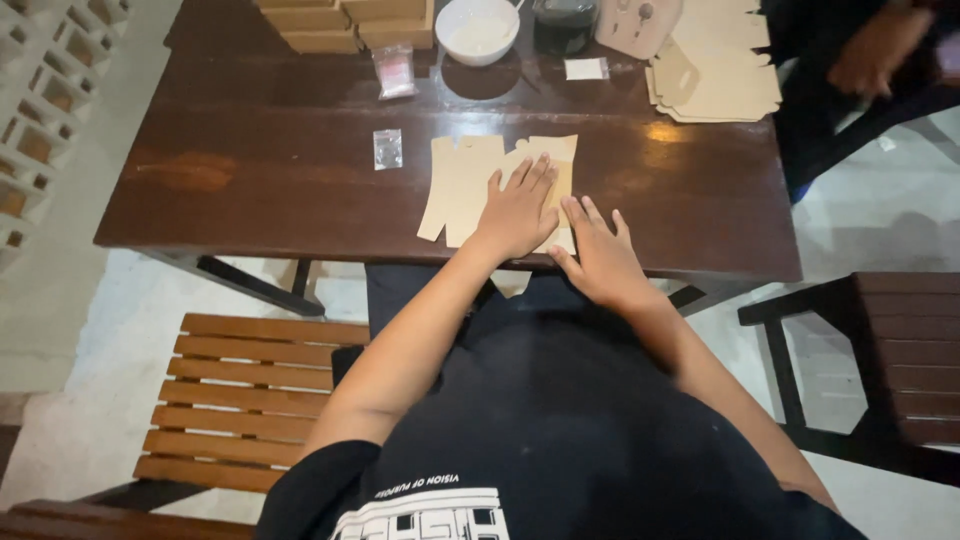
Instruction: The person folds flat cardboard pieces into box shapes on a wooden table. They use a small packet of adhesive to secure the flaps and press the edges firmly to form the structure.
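Two hands down flat at the near edge of the dark wooden table (250, 200). Left hand (520, 212) presses, fingers spread and grasping nothing, on a flat die-cut cardboard blank (462, 185); right hand (600, 262) lies open just beside it, covering the blank's near right corner. Slatted wooden bench (245, 400) sits near left. Further out, left of the blank, a small clear packet (387, 148), then a second plastic bag (394, 72). Far edge: white bowl (477, 30), dark container (563, 24), stacked cardboard boxes (345, 22), cut off by the frame. Far right, a pile of blanks (715, 70), and another person's hand (868, 55), blurred.
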